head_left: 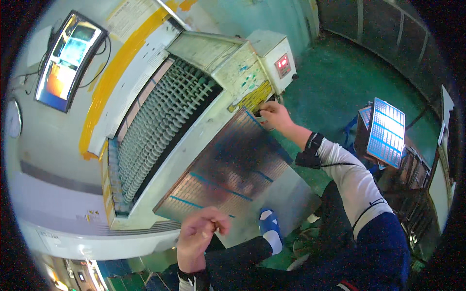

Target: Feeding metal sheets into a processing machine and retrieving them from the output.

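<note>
Reaching beside the panel (228,160), the right hand (276,116) bends its fingers, the left hand (198,236) curls, both grips unclear.

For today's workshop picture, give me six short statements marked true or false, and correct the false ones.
1. A lit screen is left of the rollers in the picture. True.
2. The large sheet has blue stripes. True.
3. The person's left hand is near the yellow patch. False: the right hand is near the yellow patch; the left is by the sheet's lower edge.
4. The small display glows green. False: the display glows red.
5. A blue slipper shows. True.
6. Striped panels stand left of the rollers. False: the panels are at the right.
</note>
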`<act>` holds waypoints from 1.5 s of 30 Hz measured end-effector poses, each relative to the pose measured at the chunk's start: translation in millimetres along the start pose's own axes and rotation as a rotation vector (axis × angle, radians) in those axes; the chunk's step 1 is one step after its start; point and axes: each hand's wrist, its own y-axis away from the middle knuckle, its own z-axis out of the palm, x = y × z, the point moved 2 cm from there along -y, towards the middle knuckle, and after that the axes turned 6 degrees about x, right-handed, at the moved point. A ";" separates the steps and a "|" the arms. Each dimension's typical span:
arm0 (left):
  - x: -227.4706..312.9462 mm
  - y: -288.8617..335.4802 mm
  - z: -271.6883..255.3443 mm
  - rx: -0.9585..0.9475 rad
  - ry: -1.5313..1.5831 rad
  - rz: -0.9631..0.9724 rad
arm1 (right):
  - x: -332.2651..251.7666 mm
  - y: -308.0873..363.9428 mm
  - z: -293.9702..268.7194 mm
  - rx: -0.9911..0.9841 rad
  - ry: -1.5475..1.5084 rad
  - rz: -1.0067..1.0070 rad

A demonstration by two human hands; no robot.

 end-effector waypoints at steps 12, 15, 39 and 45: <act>-30.7 16.7 -184.7 0.571 0.081 0.215 | -26.3 43.2 28.0 -0.021 0.385 -0.235; -75.6 41.0 -253.9 0.969 0.082 0.108 | -26.2 46.0 30.2 -0.091 0.231 -0.212; -145.1 127.6 -295.1 1.190 -0.027 0.269 | -131.0 109.2 68.5 -0.894 1.107 -0.728; -61.8 138.0 -255.3 1.259 -0.154 0.374 | -102.9 212.9 173.3 -1.126 1.018 -0.745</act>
